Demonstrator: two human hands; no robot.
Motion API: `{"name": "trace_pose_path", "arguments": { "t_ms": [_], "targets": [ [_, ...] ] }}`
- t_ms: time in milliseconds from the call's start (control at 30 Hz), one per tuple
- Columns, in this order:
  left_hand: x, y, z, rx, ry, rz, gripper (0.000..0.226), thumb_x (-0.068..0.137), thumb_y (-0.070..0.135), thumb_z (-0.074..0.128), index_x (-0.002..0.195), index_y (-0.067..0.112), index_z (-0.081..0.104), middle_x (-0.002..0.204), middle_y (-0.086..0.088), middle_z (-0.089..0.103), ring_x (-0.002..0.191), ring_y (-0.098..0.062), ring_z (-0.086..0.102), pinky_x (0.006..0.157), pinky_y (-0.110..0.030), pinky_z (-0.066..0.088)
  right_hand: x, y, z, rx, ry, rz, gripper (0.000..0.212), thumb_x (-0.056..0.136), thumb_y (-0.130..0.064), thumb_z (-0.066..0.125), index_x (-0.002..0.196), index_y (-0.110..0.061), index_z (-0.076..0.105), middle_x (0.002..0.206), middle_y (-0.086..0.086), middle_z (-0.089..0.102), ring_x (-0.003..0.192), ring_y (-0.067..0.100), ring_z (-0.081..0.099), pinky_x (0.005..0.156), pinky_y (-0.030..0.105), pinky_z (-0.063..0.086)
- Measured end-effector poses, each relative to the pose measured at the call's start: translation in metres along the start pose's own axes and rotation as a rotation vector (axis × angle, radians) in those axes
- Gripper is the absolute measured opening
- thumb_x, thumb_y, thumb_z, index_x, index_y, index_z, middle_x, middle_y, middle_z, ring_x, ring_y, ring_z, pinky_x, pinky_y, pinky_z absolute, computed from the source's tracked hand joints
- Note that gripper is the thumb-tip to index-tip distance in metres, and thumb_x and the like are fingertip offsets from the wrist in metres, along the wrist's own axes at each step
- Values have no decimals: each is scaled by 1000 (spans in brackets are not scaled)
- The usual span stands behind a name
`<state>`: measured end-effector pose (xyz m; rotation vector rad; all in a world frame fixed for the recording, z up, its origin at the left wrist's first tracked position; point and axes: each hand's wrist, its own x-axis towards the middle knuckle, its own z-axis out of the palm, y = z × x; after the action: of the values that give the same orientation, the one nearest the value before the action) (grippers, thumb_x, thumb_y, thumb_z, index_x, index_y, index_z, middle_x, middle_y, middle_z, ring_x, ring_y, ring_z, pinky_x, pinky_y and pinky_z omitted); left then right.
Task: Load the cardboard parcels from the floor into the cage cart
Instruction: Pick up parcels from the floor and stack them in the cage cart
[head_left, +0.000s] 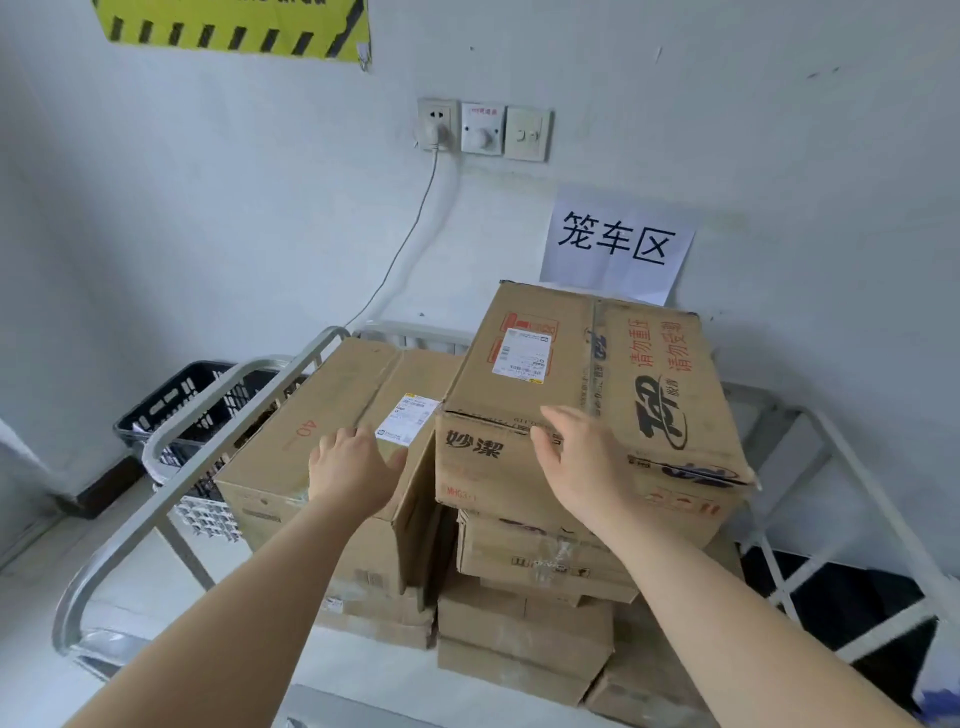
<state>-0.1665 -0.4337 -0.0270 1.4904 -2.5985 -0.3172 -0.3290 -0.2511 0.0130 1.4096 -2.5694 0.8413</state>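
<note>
Where right hand (582, 457) touches parcel (597, 374) edge, crowded

Brown cardboard parcels (587, 374), grey cage cart (208, 415), black crate (171, 400), yellow-black striped sign (234, 26)

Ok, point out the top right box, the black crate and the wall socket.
top right box (571, 384), head view, middle of its top face.
black crate (162, 405), head view, its slotted side wall.
wall socket (438, 120), head view, its white faceplate.
</note>
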Motion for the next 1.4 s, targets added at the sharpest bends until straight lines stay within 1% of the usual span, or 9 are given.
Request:
{"name": "trace_pose_path", "arguments": {
  "t_ms": [233, 367, 533, 633, 733, 900, 1067, 1267, 1400],
  "targets": [
    [33, -114, 3, 50, -81, -68, 69, 93, 57, 39, 143, 9, 34, 145, -10, 41, 135, -32, 33, 109, -45, 31, -2, -84, 102, -1, -85, -113, 27, 94, -29, 46, 93, -10, 65, 88, 0, 64, 86, 22, 58, 70, 35, 49],
    [64, -166, 6, 72, -150, -52, 67, 93, 58, 40, 139, 10, 37, 141, -11, 43, 134, -33, 33, 108, -45, 33, 13, -118, 159, -45, -164, -30, 26, 95, -31, 44, 78, -13, 50, 78, -3, 53, 76, 19, 50, 53, 29, 32],
    [107, -218, 17, 60, -227, -13, 73, 90, 59, 44, 141, 9, 32, 143, -12, 40, 133, -31, 33, 110, -44, 33, 40, -136, 219, -91, -247, 185, 24, 96, -37, 43, 95, -14, 47, 96, 0, 52, 91, 19, 50, 67, 26, 35],
    [134, -240, 31, 56, -297, -7, 86, 89, 62, 46, 148, 6, 19, 149, -13, 32, 137, -32, 29, 111, -43, 29, 48, -135, 249, -143, -286, 329, 34, 94, -41, 46, 111, -12, 46, 103, 6, 51, 101, 24, 50, 79, 31, 42],
    [158, -252, 48, 28, -356, -4, 97, 86, 65, 49, 149, 3, 12, 150, -17, 28, 138, -33, 27, 113, -44, 29, 52, -127, 273, -197, -352, 451, 49, 92, -44, 48, 128, -12, 38, 108, 12, 46, 102, 29, 49, 84, 34, 42],
    [178, -257, 75, -123, -449, -26, 103, 78, 62, 63, 146, 1, 14, 143, -19, 35, 130, -34, 39, 104, -47, 40, 57, -113, 294, -130, -383, 568, 59, 92, -45, 49, 138, -15, 27, 113, 14, 46, 102, 33, 52, 80, 36, 44],
    [184, -257, 90, -240, -406, -80, 108, 68, 62, 73, 141, 0, 22, 136, -17, 41, 118, -31, 50, 92, -43, 49, 61, -108, 306, 61, -342, 635, 64, 89, -47, 52, 141, -25, 20, 115, 9, 41, 81, 25, 54, 67, 30, 43],
    [172, -257, 81, -282, -286, -94, 102, 65, 63, 75, 135, 5, 29, 130, -11, 43, 117, -28, 49, 88, -39, 46, 56, -121, 298, 46, -221, 610, 62, 89, -48, 54, 141, -24, 30, 124, 8, 42, 96, 27, 57, 72, 28, 45],
    [160, -260, 51, -263, -227, -111, 99, 63, 70, 71, 129, 5, 36, 125, -10, 48, 113, -28, 53, 86, -41, 50, 56, -138, 273, -2, -223, 582, 61, 89, -53, 49, 141, -26, 32, 123, 6, 44, 99, 27, 58, 73, 32, 48]
  ]
}}
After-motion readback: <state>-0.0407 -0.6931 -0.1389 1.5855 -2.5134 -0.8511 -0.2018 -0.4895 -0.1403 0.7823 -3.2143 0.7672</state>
